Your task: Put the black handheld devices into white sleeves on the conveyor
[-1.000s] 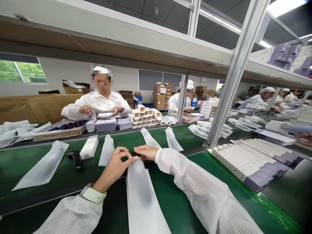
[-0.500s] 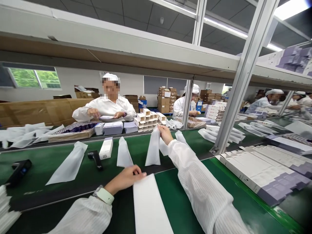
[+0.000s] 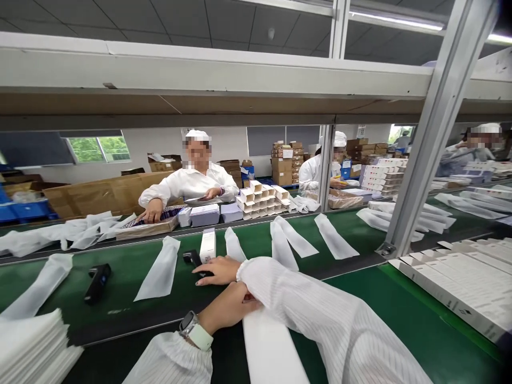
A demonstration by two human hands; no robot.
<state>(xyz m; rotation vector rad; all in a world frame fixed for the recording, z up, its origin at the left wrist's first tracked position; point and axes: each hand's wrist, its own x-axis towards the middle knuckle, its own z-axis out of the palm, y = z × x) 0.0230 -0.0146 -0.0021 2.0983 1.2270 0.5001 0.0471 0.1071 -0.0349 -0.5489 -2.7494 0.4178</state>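
The right hand [image 3: 218,271], moved leftward, spreads its fingers, no grip visible, over the angled black plastic device [image 3: 192,257] on the green belt [image 3: 124,282], while the curled left hand [image 3: 230,306], grip unclear, seemingly steadies the flat white sheet stack [image 3: 272,349].

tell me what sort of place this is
Most likely a factory packing line: white bags lie along a green belt, open boxes are stacked beyond it, and people in white caps work alongside.

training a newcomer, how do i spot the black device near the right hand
On the green belt, find the lone white box. Just left is the black device, partly hidden by the right hand. Unlike the other black device, farther left, it's beside a box.
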